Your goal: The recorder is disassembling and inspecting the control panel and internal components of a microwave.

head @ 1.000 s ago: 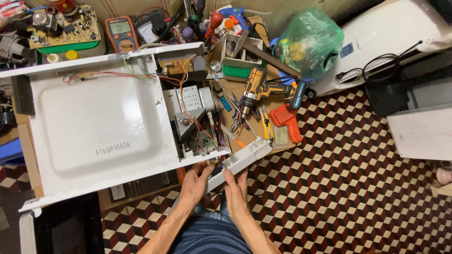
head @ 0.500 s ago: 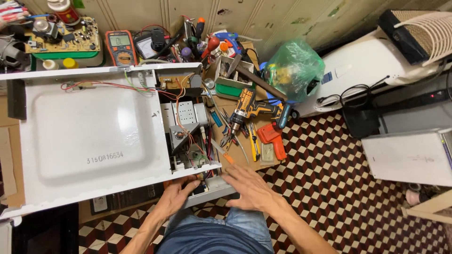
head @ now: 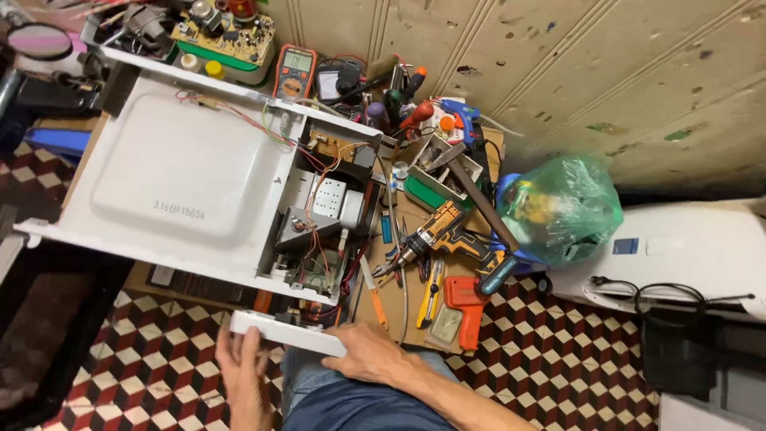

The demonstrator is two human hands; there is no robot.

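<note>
Checkered floor tiles [head: 558, 359] underlie an opened white appliance [head: 175, 175]; left hand [head: 243, 375] and right hand [head: 371, 355] each keep a grip grasping the white panel strip [head: 287, 334].

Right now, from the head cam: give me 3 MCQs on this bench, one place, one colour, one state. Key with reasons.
1. Where does the cordless drill lie?
A. to the right of the opened white appliance
B. on the checkered floor
C. inside the green bag

2. What colour is the bag near the wall?
A. red
B. translucent green
C. black

3. How is the white panel strip held?
A. by neither hand
B. by the left hand only
C. left hand at one end, right hand at the other

Key: 1 A, the drill rests on the board beside the exposed wiring; 2 B, the bag shows green with its contents faintly visible; 3 C, both hands touch the strip at its ends.
</note>
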